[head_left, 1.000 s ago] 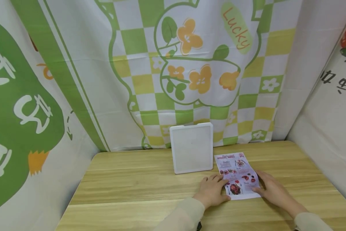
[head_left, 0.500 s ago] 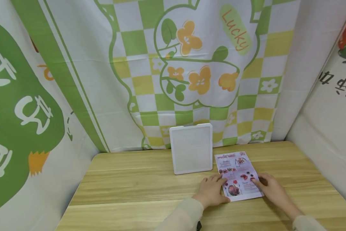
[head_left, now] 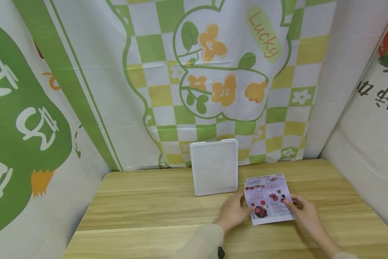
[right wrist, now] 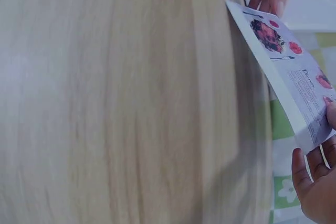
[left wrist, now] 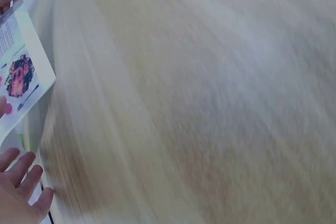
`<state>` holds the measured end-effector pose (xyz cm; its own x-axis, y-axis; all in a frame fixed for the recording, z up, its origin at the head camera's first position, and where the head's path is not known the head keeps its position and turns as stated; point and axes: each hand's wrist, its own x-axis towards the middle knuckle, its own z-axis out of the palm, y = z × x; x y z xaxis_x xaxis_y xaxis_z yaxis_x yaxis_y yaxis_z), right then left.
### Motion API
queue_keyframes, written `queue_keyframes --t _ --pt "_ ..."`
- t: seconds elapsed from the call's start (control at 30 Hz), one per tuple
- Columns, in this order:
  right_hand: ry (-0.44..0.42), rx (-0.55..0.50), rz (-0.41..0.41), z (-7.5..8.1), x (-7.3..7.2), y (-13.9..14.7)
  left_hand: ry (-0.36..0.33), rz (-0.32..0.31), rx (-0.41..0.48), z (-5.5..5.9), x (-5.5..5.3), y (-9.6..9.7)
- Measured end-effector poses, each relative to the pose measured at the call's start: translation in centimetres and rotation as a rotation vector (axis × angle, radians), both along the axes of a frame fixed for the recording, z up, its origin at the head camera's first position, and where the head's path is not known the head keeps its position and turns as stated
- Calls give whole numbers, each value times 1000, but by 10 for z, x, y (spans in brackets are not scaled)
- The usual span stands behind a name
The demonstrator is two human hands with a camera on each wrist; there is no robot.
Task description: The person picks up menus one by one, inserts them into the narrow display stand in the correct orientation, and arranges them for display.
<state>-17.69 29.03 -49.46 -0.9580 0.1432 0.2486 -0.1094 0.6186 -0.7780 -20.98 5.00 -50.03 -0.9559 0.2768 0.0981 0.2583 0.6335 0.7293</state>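
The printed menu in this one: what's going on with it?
Someone is holding the printed menu with both hands: the left hand at its left edge, the right hand pinching its right edge. It looks lifted off the table, its far end bending back. A white board stands upright near the left hand.

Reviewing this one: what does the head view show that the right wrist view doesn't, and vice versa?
Only the head view: the word "Lucky" and the left arm's pale sleeve. Only the right wrist view: a readable "Dinner" heading, too small to read from the head. Both: the menu sheet, left hand, right hand, wooden table and green checkered cloth.
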Motion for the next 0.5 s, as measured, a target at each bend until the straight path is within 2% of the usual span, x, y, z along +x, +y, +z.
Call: queue_keyframes --t 0.1,0.23,0.37,0.5 --pt "-16 -26 -7 5 3 -3 -25 34 104 0 0 -1" --pt "-5 -64 -9 10 7 -8 -25 63 231 3 -1 -3" --pt "3 -118 -16 15 12 -14 9 64 276 9 0 -7" --pt "-24 -192 -44 21 16 -19 44 64 267 14 2 -12"
